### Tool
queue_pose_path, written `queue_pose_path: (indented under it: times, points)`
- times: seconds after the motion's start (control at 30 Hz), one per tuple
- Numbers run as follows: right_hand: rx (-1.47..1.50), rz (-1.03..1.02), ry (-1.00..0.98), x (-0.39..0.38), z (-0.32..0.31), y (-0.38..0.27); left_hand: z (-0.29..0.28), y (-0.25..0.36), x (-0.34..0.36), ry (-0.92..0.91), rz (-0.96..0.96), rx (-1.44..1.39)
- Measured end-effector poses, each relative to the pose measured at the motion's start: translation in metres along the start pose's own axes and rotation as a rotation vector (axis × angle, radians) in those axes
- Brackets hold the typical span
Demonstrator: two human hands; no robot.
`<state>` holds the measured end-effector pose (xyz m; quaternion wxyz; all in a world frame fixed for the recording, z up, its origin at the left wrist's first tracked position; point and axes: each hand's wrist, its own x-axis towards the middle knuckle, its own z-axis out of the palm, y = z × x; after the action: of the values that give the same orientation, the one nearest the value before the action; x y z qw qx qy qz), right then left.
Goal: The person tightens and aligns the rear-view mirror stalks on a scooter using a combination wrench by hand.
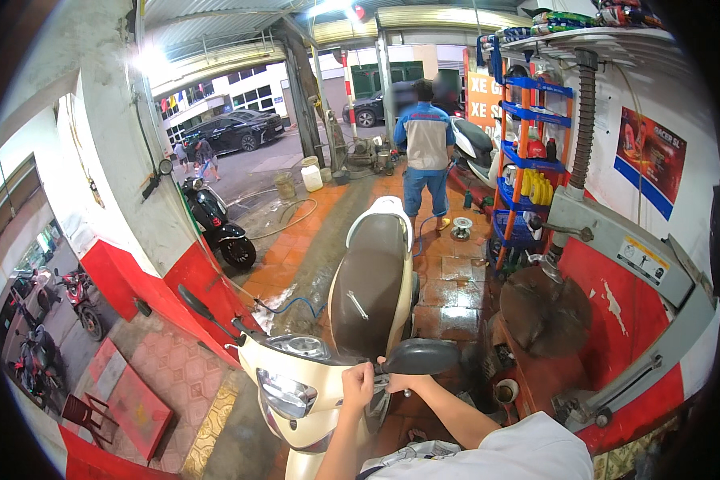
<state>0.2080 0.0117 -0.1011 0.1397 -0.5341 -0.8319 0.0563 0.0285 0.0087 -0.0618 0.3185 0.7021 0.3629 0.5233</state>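
Observation:
A cream scooter (296, 436) stands before me, its headlight (286, 392) facing my side and its brown seat (368, 276) beyond. My left hand (358, 386) is closed in a fist at the handlebar, next to the base of the black mirror (421, 357); what lies inside the fist is hidden. Just right of it, my right hand (402, 382) is wrapped round the handlebar end under the mirror, with a shiny lever tip (408, 393) showing by the fingers. A silver wrench (357, 305) lies on the seat.
At right are a grey tire-changing machine (592, 220) and a blue-orange shelf rack (528, 160). A person in blue and grey (426, 140) stands beyond the scooter, near another scooter (474, 144). A blue hose (300, 302) crosses the wet tiles; a red-white pillar (192, 280) stands left.

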Motion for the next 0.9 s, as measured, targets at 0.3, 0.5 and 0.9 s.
queue_pose_path:
  times: [0.3,0.5,0.9]
  points:
    - [0.050,0.037,-0.075,-0.004,-0.016,-0.008,0.000,0.006,0.001,-0.029,-0.026,-0.021]
    - [-0.025,0.066,-0.140,-0.002,-0.031,-0.014,0.000,0.009,0.002,-0.023,-0.002,-0.014]
    - [0.022,0.093,-0.163,0.003,-0.019,-0.012,-0.002,0.015,0.001,-0.013,-0.014,-0.015]
